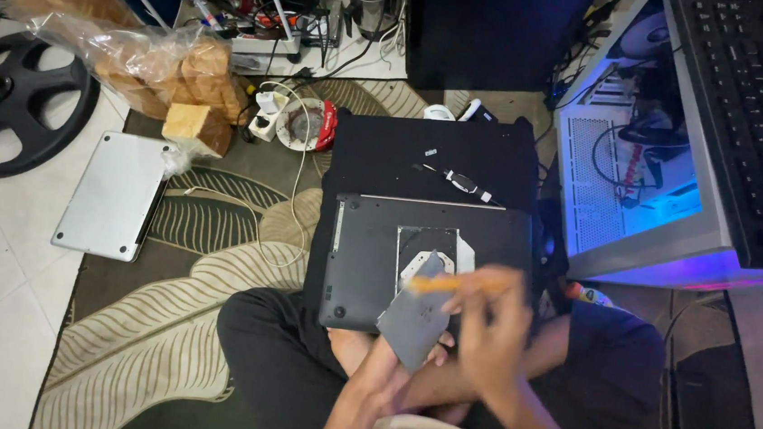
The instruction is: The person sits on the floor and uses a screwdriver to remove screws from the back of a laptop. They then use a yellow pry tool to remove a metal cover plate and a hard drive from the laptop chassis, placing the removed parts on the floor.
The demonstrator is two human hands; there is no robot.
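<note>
A dark grey laptop (370, 250) lies upside down in front of my crossed legs, with a square opening in its base where a cover plate came off. My left hand (387, 369) holds that grey cover panel (417, 315) tilted above the laptop's near edge. My right hand (490, 337), blurred by motion, grips a tool with an orange handle (449, 283) just over the panel and the opening.
A black mat or case (386, 151) lies behind the laptop with small parts on it. A silver laptop (115, 194) rests at left on the patterned rug. A lit open computer case (640, 162) and a keyboard (752, 117) stand at right. Bagged blocks (166, 70) and a black wheel (18, 104) sit far left.
</note>
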